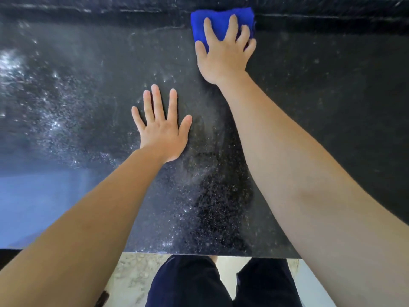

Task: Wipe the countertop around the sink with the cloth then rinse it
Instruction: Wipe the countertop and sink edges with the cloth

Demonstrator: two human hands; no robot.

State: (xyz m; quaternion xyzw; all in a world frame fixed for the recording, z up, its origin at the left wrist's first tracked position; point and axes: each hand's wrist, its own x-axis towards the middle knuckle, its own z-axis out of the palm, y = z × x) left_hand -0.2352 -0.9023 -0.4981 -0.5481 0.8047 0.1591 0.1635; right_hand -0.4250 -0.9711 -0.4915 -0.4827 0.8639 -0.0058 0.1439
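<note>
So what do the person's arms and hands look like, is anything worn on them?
The left forearm and right forearm are bare to the frame edge, with no sleeves showing. The left hand and right hand have no gloves, and no ring, watch or bracelet can be seen. Below them, dark navy trousers show.

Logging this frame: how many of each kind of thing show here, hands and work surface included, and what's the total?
Hands: 2, the left hand flat on the countertop, the right hand pressing the blue cloth.
Cloths: 1.
Countertops: 1.
Total: 4.
</note>
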